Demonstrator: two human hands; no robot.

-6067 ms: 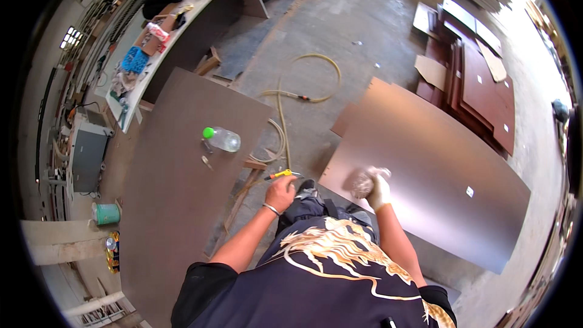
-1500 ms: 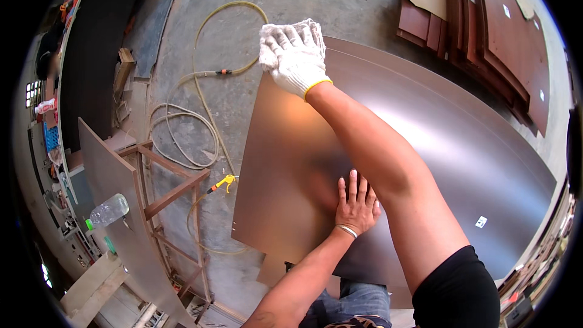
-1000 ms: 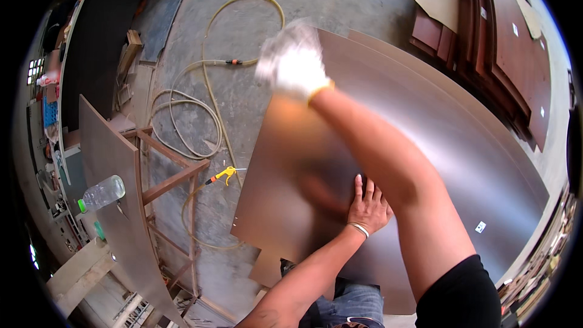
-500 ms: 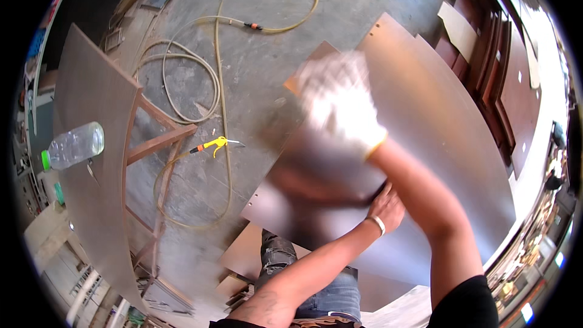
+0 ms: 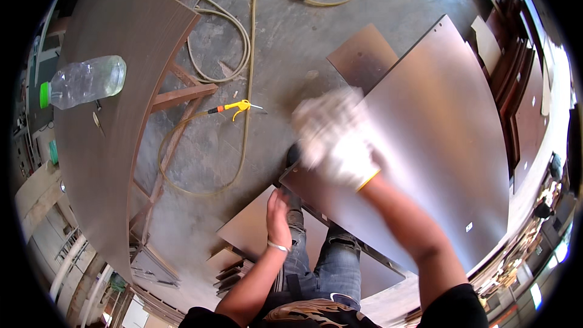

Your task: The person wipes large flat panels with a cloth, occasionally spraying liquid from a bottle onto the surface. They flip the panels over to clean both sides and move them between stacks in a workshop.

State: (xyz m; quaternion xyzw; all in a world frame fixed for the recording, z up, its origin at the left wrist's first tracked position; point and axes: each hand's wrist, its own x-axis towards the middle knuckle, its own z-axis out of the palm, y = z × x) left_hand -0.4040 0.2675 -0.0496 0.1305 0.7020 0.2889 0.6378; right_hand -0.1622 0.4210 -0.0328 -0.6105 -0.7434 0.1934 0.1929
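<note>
A large brown smooth panel (image 5: 443,146) with a curved right edge and small holes near its corners lies tilted in front of me. My right hand (image 5: 337,140), in a white knit glove with a yellow cuff, is over the panel's left part; motion smears its fingers, so I cannot tell what it holds, if anything. My left hand (image 5: 278,215), bare with a pale band at the wrist, is beside the panel's near left corner, fingers stretched out. Whether its fingertips touch the panel is unclear. A smaller brown board (image 5: 364,54) lies beyond.
On the left, a brown curved panel (image 5: 109,146) on a wooden frame carries a clear bottle (image 5: 88,82) with a green cap. A yellow air blow gun (image 5: 237,108) and its coiled hose (image 5: 250,54) lie on the concrete floor. Dark red boards (image 5: 513,85) stack at right.
My left hand has come off the panel's surface and moved left to its near corner. My gloved right hand has swept nearer to me. The view has shifted, and a white label shows.
</note>
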